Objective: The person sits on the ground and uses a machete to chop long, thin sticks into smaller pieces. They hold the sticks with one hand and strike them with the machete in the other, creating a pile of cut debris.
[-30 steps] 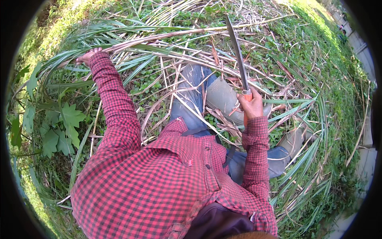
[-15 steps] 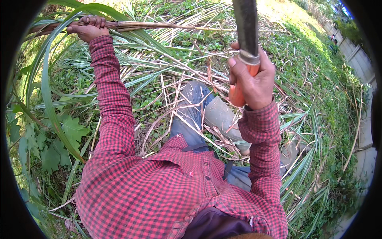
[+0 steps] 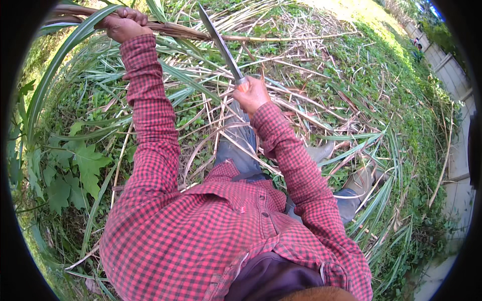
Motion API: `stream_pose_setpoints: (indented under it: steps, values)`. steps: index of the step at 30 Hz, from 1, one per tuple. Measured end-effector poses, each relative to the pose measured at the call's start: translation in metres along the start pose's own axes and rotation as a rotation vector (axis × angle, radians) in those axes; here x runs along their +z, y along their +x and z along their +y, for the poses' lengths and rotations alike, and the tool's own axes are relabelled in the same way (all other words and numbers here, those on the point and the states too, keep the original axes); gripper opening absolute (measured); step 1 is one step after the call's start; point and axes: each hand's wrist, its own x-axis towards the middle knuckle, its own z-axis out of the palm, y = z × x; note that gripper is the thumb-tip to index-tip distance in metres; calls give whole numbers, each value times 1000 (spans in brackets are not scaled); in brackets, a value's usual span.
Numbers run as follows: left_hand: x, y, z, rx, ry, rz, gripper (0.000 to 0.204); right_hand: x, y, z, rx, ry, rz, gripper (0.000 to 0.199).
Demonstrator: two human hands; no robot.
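My left hand (image 3: 124, 24) is closed round a long leafy cane stalk (image 3: 181, 32) at the upper left. Long green leaves trail from the stalk beside that arm, and its thinner dry end reaches off to the right. In my right hand (image 3: 253, 95) is a machete, gripped by its orange handle (image 3: 244, 87). The long dark blade (image 3: 221, 46) points up and to the left. It crosses in front of the stalk to the right of my left hand; whether the two touch I cannot tell.
Cut stalks and dry leaves (image 3: 311, 55) litter the green ground ahead. My boots (image 3: 359, 183) stand among the litter, close below the blade. Broad-leaved plants (image 3: 83, 168) grow at the left. A pale wall (image 3: 452, 80) runs along the right, with a person (image 3: 417, 44) far off beside it.
My right hand has swung the machete left and downward, from raised upright to slanting across the stalk. My left hand has shifted slightly right and up, still gripping the stalk.
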Motion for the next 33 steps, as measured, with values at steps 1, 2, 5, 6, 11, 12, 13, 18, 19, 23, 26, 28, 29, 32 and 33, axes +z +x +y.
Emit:
stream_pose_setpoints:
  steps: [1, 2, 5, 6, 11, 12, 13, 18, 19, 23, 26, 28, 29, 32, 33]
  values:
    - [7, 9, 1, 83, 58, 50, 60, -19, 18, -28, 59, 188, -197, 31]
    - [-5, 5, -1, 21, 21, 64, 62, -28, 8, -34, 73, 400, -360, 22]
    - [-8, 15, 0, 67, -18, 37, 64, -41, 2, -51, -109, 176, -179, 23]
    - [-11, 20, -7, 64, -51, -28, 65, -56, -9, -68, -39, 448, -223, 28]
    - [-4, 10, -23, 94, 26, -52, 64, -140, -13, -182, -869, 632, 321, 18]
    - [-6, 13, -23, 92, 17, -65, 65, -134, -16, -197, -951, 672, 416, 18]
    - [-6, 14, -18, 94, 14, -80, 65, -128, -20, -214, -1033, 707, 512, 17]
    - [52, 31, 28, 108, 119, -243, 54, 0, 28, -20, 23, -229, -119, 27]
    - [71, 48, 37, 164, 88, -315, 51, 10, 27, -6, 142, -182, -204, 29]
    - [66, 62, 70, 213, -119, -366, 54, 11, -21, 24, 119, 438, -240, 20]
    - [85, 73, 59, -18, -17, -414, 50, -35, -37, 6, 266, 636, -297, 12]
    - [99, 73, 47, -116, 24, -542, 51, -56, -53, 25, 240, 575, -286, 13]
    - [109, 74, 39, -175, 21, -590, 51, -57, -65, 51, 213, 539, -246, 14]
    - [139, 27, 1, -369, -24, -714, 49, -69, -116, 75, 359, 517, -224, 16]
    - [149, 5, -14, -403, 27, -698, 49, -71, -133, 85, 399, 501, -214, 17]
